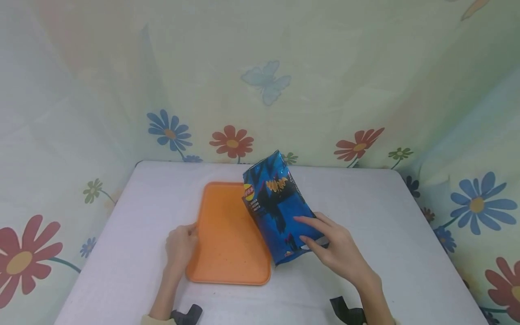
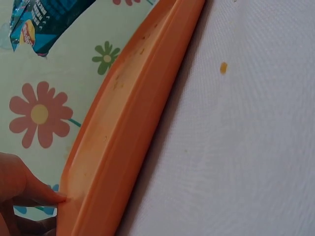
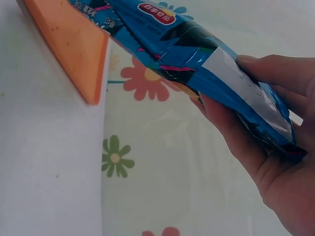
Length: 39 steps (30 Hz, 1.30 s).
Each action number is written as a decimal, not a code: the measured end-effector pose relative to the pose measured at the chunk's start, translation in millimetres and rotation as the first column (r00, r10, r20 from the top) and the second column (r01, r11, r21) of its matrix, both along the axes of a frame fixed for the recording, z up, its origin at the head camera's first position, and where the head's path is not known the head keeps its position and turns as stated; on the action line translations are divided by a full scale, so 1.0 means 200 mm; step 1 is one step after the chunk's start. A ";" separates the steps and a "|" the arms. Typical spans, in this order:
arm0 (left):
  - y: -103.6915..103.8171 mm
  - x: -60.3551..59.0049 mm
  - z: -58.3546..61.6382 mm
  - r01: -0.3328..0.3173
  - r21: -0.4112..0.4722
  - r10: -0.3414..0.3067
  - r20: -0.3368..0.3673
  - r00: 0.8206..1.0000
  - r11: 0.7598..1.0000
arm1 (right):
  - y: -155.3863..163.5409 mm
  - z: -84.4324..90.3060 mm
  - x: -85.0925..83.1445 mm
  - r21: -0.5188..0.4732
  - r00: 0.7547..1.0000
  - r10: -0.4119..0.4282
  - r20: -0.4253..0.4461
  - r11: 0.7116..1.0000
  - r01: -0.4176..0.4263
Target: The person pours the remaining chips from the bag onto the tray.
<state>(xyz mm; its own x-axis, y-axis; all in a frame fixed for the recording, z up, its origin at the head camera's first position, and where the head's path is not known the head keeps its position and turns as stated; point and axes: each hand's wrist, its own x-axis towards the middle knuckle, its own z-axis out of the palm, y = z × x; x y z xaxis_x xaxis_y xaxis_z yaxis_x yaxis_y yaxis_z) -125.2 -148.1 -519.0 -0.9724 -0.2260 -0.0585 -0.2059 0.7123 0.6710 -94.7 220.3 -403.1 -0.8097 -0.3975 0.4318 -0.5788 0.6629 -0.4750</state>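
Note:
A blue chip bag [image 1: 280,212] slants over the right side of an orange tray [image 1: 227,253] in the head view. My right hand [image 1: 341,250] grips the bag's lower right end, with the thumb on one face and fingers on the other in the right wrist view. The bag [image 3: 182,54] has a white patch near that hand. At the tray's left edge, my left hand [image 1: 180,247] pinches the rim. The left wrist view shows the thumb against the tray wall [image 2: 133,162], and small crumbs dot the tray's inside.
A white-covered table [image 1: 345,203] lies under everything. One small yellowish crumb [image 2: 224,68] sits on the cloth beside the tray. Behind the table and at both sides hangs a curtain [image 1: 325,67] printed with flowers and a butterfly.

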 end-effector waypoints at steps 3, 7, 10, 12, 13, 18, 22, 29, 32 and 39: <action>0.00 0.00 0.00 -0.002 -0.004 0.002 -0.001 1.000 1.000 | -0.02 0.02 -0.01 0.021 0.999 0.036 -0.003 0.999 -0.036; 0.00 0.00 0.01 -0.003 -0.007 0.003 -0.001 1.000 1.000 | -0.04 0.05 -0.03 0.054 0.996 0.090 -0.005 0.995 -0.090; 0.00 0.00 0.01 0.003 -0.013 -0.003 0.001 1.000 1.000 | -0.06 0.07 -0.04 0.092 0.994 0.111 0.021 0.989 -0.113; 0.00 0.00 0.00 0.004 -0.017 -0.004 0.006 1.000 1.000 | -0.07 0.08 -0.05 0.124 0.993 0.112 0.048 0.985 -0.118; 0.00 0.00 0.00 0.005 -0.022 -0.005 0.006 1.000 1.000 | -0.08 0.09 -0.05 0.137 0.992 0.113 0.061 0.983 -0.121; 0.00 0.00 0.01 0.010 -0.038 -0.009 0.005 1.000 0.999 | -0.10 0.13 -0.06 0.215 0.988 0.126 0.087 0.966 -0.142; 0.01 0.00 0.01 0.014 -0.034 -0.014 0.004 1.000 0.999 | -0.12 0.15 -0.08 0.275 0.984 0.146 0.103 0.946 -0.169; 0.01 0.00 0.01 0.014 -0.034 -0.014 0.009 1.000 0.999 | -0.14 0.18 -0.09 0.327 0.979 0.166 0.115 0.925 -0.195; 0.01 0.00 0.01 0.009 -0.031 -0.008 0.016 1.000 0.999 | -0.14 0.18 -0.10 0.345 0.981 0.170 0.097 0.918 -0.193; 0.00 0.00 0.01 0.003 -0.007 -0.003 0.015 1.000 1.000 | -0.16 0.19 -0.10 0.360 0.978 0.187 0.088 0.910 -0.206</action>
